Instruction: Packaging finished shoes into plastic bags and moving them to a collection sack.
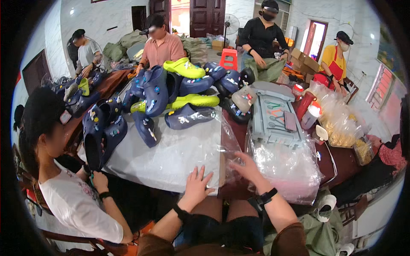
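My left hand lies with its fingers spread on the white sheet near the table's front edge. My right hand is over the sheet's right border, fingers apart, at a thin clear plastic bag; whether it touches the film I cannot tell. Neither hand holds anything that shows. Ahead of them a dark blue clog with charms lies on its side of the sheet's far part, and another blue clog is left of it. Behind rises a heap of blue clogs with a lime-green clog on top.
Right of my hands are a stack of clear plastic bags, a grey plastic stand with a phone, and a white bottle. A co-worker sits close on my left, handling clogs. Other people work farther back.
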`<state>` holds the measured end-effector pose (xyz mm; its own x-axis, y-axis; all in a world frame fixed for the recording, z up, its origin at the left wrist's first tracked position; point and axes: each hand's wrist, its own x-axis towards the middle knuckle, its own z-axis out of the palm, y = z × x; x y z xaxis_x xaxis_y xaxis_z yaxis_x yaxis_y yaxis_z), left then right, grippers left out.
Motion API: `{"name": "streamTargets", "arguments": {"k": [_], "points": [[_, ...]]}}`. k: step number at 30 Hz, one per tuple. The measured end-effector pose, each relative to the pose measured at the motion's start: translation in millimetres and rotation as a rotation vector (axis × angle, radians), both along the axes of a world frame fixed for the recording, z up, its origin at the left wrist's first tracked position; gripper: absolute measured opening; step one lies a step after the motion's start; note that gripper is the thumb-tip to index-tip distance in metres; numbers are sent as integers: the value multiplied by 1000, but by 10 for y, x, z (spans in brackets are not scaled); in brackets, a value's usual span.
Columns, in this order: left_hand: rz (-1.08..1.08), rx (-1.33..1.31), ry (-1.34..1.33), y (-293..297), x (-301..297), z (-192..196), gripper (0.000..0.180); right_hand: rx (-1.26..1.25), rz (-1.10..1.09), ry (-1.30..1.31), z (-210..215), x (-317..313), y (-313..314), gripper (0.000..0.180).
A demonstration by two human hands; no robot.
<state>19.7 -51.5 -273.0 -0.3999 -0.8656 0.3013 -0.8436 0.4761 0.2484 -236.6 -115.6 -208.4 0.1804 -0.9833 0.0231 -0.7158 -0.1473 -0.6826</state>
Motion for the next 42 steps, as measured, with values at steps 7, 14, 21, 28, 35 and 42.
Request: {"name": "streamTargets", "arguments": {"k": [7, 14, 21, 28, 35, 42], "points": [[26, -28, -60, 27, -32, -4, 75, -589, -258, -1, 527, -172, -1253, 73], [35, 60, -94, 20, -67, 61, 77, -581, -437, 569, 481, -23, -1921, 91], [44, 35, -101, -38, -76, 62, 75, -466, -499, 789, 535, 54, -2158, 86], [67, 63, -170, 78, -89, -5, 81, -684, -378, 499, 267, -199, -2252, 64], [52, 81, -93, 31, -92, 49, 81, -850, -75, 318, 877, 237, -987, 54], [80, 35, -82, -49, -84, 2, 76, -675, 416, 67, 734, 697, -349, 49]]}}
